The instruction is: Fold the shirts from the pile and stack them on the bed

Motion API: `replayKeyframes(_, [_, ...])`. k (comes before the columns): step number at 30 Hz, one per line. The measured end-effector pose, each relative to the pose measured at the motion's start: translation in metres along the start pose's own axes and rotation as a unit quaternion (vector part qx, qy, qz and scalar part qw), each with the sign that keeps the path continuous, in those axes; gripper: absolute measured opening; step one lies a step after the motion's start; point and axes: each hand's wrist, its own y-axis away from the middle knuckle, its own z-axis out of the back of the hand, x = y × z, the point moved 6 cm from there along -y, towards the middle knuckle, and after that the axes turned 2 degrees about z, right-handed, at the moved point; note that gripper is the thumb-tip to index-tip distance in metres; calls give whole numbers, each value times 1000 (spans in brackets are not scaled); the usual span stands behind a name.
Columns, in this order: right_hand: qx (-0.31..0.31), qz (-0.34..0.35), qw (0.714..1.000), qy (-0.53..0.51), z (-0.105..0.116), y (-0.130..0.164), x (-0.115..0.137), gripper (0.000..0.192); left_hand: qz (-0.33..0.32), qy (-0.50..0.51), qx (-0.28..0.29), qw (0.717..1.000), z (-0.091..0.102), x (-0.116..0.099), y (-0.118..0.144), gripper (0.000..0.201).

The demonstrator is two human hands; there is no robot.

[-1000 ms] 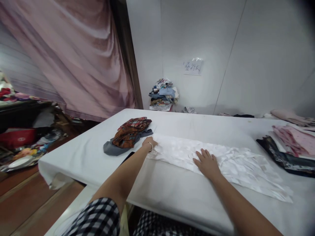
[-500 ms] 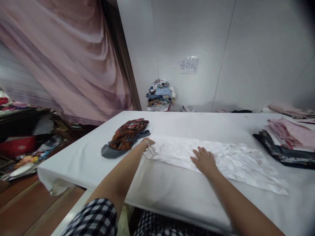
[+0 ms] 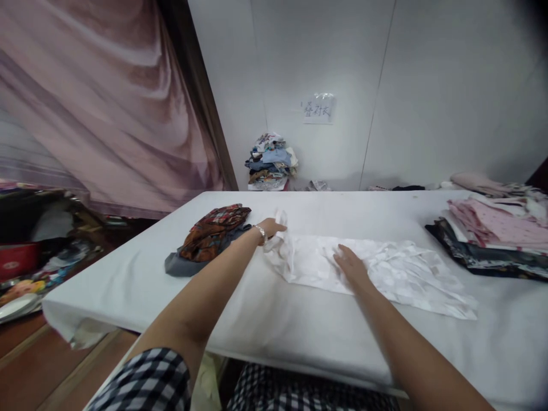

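Two hands on a white garment (image 3: 385,274), mid-frame on the table (image 3: 299,325).
The left hand (image 3: 270,228) is closed on the garment's raised left end; the right hand (image 3: 351,268) lies open and flat on its middle, beside a plaid clothes heap (image 3: 212,231).

My left arm's stretched way out ahead, and my left hand (image 3: 270,228) is raised a bit with the fingers pinched shut, bracelet sitting on the wrist. My right hand (image 3: 350,266) is lying palm down, fingers straight and flat, forearm angling in from the lower right. Both forearms are bare, with a checked sleeve at the left elbow.
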Motion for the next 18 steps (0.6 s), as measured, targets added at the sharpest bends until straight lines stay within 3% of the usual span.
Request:
replayKeyframes(4, [-86,-66,964,-243,21,-2,-12,60,-79,81,99,989,-43,-52,6,48])
replayKeyframes(6, [-109,-78,938,-319,27,-5,-17,63,-98,118,102,983,-59,-60,7,45])
replayKeyframes(9, [-114,-94,924,-352,31,-10,-23,63,-55,100,55,992,-73,-37,3,45])
replayKeyframes(14, [-117,-48,943,-309,31,-12,-18,61,39,19,1,999,-86,22,-1,63])
replayKeyframes(18, [-100,-20,976,-191,24,-8,-11,58,64,-1,9,998,-100,34,1,73])
